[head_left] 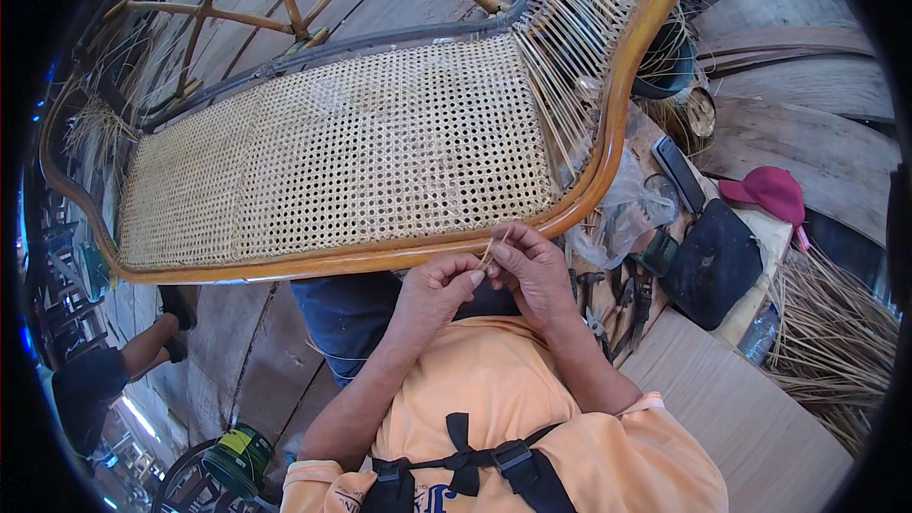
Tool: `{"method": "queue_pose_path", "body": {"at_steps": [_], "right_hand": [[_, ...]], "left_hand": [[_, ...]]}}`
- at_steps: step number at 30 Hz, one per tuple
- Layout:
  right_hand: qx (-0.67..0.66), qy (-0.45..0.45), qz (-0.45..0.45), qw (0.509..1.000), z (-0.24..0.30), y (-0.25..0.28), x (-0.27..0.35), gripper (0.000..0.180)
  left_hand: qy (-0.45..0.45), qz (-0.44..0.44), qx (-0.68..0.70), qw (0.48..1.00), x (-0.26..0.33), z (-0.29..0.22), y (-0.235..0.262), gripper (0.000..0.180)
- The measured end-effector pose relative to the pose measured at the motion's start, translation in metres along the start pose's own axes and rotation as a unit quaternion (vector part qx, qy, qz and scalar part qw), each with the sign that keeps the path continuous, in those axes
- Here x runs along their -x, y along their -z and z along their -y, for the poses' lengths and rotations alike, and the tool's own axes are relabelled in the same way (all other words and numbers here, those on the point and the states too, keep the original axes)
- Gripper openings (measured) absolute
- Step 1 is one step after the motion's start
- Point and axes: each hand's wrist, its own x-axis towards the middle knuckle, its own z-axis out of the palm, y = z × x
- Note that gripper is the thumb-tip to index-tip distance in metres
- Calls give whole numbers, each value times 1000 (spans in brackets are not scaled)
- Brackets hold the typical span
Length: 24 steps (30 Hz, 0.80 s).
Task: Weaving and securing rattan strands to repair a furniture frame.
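Close in front of my chest, my left hand [444, 290] and my right hand [528, 271] meet, both with fingers pinched together. Between them is a thin strand of cane [487, 252], short in what shows and slanting upward. Just beyond my fingers runs the varnished rattan rail [380, 258] of a long bench frame. Inside that frame stretches a woven cane seat [351, 147] with an open hole pattern. At its right end, loose cane strands [570, 85] fan across a part that is not closely woven.
Pliers and other hand tools [622, 299] lie at my right, near a clear plastic bag [622, 214], a black pouch [712, 261] and a red cap [766, 195]. A bundle of cane strips [836, 323] sits farther right. Another person's leg [152, 347] shows at left, and a green bucket [237, 461] below.
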Motion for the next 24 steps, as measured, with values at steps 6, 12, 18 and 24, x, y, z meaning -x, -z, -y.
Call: {"method": "queue_pose_path", "body": {"at_steps": [6,12,18,24], "right_hand": [[71,26,-17,997,-3,0,-1,17],[13,34,5,999,-4,-4,1,15],[87,62,0,994,-5,2,5,12],[-50,9,-1,999,-4,-2,11,13]], "left_hand": [[16,-11,-3,1000,-3,1,2,20],[11,-63,-11,998,-1,-6,-4,21],[-17,-34,-112,993,2,-5,0,20],[-61,-44,-179,981,8,-8,-1,18]]}}
